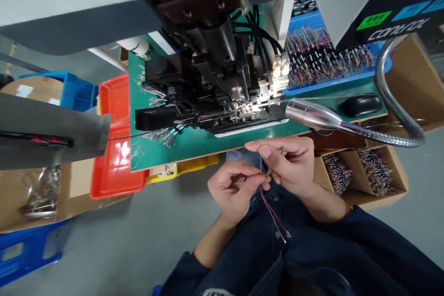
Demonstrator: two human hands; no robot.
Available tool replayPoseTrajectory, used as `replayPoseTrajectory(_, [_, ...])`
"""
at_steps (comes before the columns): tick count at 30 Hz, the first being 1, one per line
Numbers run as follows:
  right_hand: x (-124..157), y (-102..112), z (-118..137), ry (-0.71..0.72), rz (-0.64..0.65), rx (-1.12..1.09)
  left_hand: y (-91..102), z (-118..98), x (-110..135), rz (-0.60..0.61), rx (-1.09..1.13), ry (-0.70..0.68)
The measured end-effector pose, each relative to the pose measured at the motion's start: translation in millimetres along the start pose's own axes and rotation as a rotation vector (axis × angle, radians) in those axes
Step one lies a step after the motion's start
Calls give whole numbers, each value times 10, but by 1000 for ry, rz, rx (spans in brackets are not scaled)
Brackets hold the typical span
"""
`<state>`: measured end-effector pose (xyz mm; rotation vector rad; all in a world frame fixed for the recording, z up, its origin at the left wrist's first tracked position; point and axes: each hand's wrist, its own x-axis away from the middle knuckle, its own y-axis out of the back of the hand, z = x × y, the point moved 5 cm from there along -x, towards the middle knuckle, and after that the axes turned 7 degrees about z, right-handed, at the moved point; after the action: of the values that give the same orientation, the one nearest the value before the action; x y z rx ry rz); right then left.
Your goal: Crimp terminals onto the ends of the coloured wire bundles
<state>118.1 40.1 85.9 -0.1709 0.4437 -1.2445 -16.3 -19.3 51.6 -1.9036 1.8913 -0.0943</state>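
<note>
Both my hands meet just below the front edge of the green work plate. My left hand is curled, its fingertips pinching a bundle of thin coloured wires. My right hand is closed over the top of the same wires, thumb and forefinger pressed together; the upper wire tips poke out between its fingers. The loose wire ends hang down over my dark blue trousers, with small metal terminals at the tips. A black crimping machine stands on the plate right above my hands.
A gooseneck lamp reaches in from the right. A blue tray of wired connectors sits behind it, a cardboard box of wire pieces at the right, a red tray at the left, and blue crates at the lower left.
</note>
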Motion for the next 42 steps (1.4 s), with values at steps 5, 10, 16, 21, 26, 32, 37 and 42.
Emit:
replayPoseTrajectory(5, [-3, 12, 13, -31, -6, 51, -7, 3, -19, -5, 17, 12])
replayPoseTrajectory(10, [9, 19, 10, -8, 0, 36, -16, 17, -33, -10, 39, 18])
replayPoseTrajectory(16, [-22, -8, -5, -38, 3, -57, -17, 58, -63, 2, 69, 59])
replayPoseTrajectory(21, [7, -38, -62, -108, 67, -169, 4, 76, -47, 53, 110, 108])
replayPoseTrajectory(26, [88, -21, -62, -195, 57, -149, 15, 62, 28, 41, 117, 147])
replayPoseTrajectory(32, [121, -38, -72, -159, 79, -186, 2, 58, 67, 52, 140, 159])
replayPoseTrajectory(37, [102, -61, -72, -121, 107, -207, 11, 58, 56, 60, 155, 142])
replayPoseTrajectory(42, [87, -48, -48, -110, 100, -171, 7, 39, 41, 46, 126, 162])
